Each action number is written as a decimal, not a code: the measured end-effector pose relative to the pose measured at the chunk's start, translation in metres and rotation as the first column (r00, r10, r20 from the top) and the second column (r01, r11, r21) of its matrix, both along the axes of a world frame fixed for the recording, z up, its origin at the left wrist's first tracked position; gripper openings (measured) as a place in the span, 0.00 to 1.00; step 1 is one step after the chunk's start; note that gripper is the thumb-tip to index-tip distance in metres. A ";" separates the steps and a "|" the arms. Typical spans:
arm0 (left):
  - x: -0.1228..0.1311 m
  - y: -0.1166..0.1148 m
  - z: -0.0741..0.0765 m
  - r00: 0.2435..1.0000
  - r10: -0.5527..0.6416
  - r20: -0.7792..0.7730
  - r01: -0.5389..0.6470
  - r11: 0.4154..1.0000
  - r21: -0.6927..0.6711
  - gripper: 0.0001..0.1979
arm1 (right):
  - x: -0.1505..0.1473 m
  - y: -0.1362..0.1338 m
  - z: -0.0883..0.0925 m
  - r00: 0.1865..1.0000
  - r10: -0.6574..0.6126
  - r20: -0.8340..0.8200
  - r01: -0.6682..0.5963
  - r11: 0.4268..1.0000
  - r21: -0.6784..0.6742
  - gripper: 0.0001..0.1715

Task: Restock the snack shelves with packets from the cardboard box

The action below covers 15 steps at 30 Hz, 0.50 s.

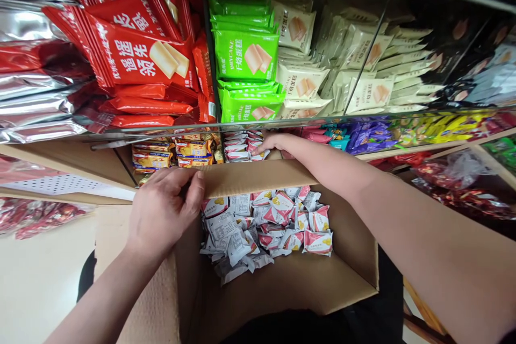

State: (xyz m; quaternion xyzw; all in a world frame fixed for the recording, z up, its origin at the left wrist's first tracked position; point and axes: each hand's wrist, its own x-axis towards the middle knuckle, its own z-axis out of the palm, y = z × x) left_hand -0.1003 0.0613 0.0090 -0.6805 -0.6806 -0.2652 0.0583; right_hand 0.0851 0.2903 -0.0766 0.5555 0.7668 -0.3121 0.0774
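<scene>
- Gripping the far-left corner of the cardboard box (264,176), the left hand (163,207) is clenched on it, fingers curled over the edge and thumb against the flap.
- Beyond the box's far flap, the right hand (271,142) is at the stacked pink-and-white packets (237,155) on the lower shelf, its fingertips against the right-hand stack; whether a packet is pinched there, I cannot tell.
- Inside the box, the loose packets (279,209) lie heaped towards the far side, just below the flap, so the flap stands between them and the right hand. They point every which way, while the shelf stacks lie flat with their long edges running left to right.
- Of the two, the left hand is nearer the loose heap, beside its left end; the right forearm crosses above the box's far-right corner.
- Up and left of the box, the red packs (139,56) read "遥遥领先" in white.
- Straight above the box, the green packs (246,56) carry "DRYCAKE" and "干烙蛋糕"; to their right, the cream packs (305,86) show "干烙蛋糕" too.
- Past the box's far-left corner, the yellow packs (194,148) bear lettering too small to read, as do the packets in the box.
</scene>
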 end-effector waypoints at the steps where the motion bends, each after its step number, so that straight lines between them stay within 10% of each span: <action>1: 0.000 0.000 0.000 1.000 0.001 0.003 -0.001 1.000 -0.002 0.11 | 0.000 0.000 0.001 1.000 0.011 0.015 -0.011 1.000 0.003 0.49; 15: -0.001 0.000 0.000 1.000 -0.010 -0.003 0.010 1.000 0.018 0.10 | -0.011 -0.004 0.000 0.999 0.004 0.037 -0.007 0.997 0.075 0.52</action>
